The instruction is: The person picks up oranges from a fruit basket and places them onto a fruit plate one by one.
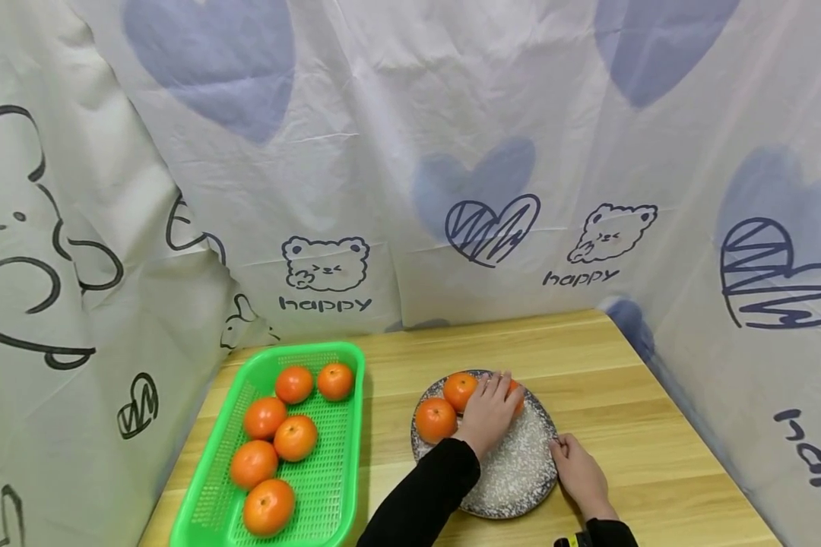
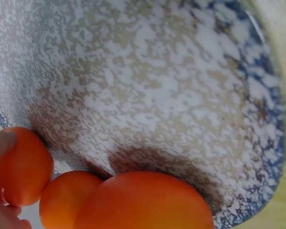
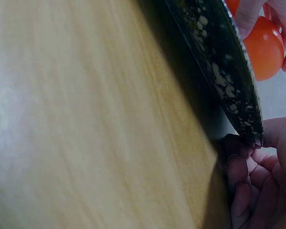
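From the head view, I can see the left hand [image 1: 490,414] curled over a held orange [image 1: 518,405] close to one o'clock on the speckled plate [image 1: 513,479]. Two companion oranges [image 1: 435,421] sit on the same plate near ten and eleven o'clock. The right hand [image 1: 580,472] has the rim at three o'clock. Over at nine o'clock from the plate, the green basket [image 1: 353,456] has six loose oranges [image 1: 269,507] in it, and both stand on the wooden table [image 1: 657,456].

The left wrist view shows fingers on the held orange at eight o'clock, with the companions crowding the bottom from six to seven. That fruit is round and smooth, so if the fingers came away with a nudge, I'd expect it could roll into its neighbours.

In the right wrist view, the right hand pinches the rim at four o'clock, thumb above and fingers curled beneath; the left hand clasps the orange at one o'clock. I can't tell whether that edge is off the table. Raising it could send all three oranges rolling toward the far side, perhaps over the low rim.
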Tool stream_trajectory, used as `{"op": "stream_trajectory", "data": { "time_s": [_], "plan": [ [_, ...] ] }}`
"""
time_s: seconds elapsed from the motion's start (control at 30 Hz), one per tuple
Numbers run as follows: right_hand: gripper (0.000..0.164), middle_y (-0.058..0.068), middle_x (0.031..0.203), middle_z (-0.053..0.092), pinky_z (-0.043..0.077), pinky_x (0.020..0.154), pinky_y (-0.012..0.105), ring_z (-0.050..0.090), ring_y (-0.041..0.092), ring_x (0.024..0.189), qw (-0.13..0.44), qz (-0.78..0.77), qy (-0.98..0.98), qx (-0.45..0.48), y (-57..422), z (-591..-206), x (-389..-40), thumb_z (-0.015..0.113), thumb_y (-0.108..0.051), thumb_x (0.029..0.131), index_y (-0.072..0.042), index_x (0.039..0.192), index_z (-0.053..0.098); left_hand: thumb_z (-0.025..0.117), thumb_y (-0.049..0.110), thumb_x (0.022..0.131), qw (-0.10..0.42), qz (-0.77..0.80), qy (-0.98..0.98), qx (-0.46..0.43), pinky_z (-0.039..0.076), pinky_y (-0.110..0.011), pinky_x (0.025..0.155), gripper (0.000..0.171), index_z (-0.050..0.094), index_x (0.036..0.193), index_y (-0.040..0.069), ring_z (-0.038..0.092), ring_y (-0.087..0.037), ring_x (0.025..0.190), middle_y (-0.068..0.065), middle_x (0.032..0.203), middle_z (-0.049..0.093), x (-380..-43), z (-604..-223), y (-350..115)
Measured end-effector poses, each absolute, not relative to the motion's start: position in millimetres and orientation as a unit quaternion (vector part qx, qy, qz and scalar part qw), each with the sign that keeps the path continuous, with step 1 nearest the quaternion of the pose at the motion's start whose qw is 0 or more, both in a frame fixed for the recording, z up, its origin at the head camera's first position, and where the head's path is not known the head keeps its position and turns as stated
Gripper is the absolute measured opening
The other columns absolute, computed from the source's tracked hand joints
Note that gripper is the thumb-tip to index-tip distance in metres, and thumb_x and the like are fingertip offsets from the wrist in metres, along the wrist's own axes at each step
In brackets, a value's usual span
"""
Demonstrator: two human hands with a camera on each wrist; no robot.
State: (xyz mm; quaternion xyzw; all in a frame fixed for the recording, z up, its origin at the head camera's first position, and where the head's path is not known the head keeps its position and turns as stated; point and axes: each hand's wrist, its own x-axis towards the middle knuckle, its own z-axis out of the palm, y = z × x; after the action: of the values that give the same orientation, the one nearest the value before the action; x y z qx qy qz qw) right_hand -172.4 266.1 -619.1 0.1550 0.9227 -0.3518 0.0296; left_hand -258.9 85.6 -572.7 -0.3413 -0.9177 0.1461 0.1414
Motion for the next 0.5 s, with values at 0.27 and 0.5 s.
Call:
{"op": "stream_trajectory", "data": {
  "time_s": [0.27,0.5],
  "plan": [
    [0.034,0.003,0.087,0.059,0.039,0.066,0.031,0.055,0.018,0.077,0.034,-0.353,0.922,0.153,265.1,-617.9,-173.5,0.048,-0.030,0.103,-0.002,0.118,0.059,0.043,0.032,0.109,0.144,0.162,-0.919,-0.330,0.034,-0.034,0.123,0.047,0.033,0.154,0.036,0.037,-0.013,0.150,0.001,0.164,0.036,-255.8,-566.4,81.0],
    [0.033,0.002,0.083,0.056,0.036,0.064,0.030,0.052,0.016,0.074,0.034,-0.353,0.921,0.162,265.2,-619.1,-173.3,0.047,-0.030,0.103,-0.002,0.116,0.060,0.039,0.035,0.109,0.138,0.199,-0.915,-0.321,0.029,-0.036,0.125,0.057,0.017,0.161,0.035,0.030,-0.012,0.154,0.003,0.168,0.026,-255.1,-567.9,80.6]
  ]
}}
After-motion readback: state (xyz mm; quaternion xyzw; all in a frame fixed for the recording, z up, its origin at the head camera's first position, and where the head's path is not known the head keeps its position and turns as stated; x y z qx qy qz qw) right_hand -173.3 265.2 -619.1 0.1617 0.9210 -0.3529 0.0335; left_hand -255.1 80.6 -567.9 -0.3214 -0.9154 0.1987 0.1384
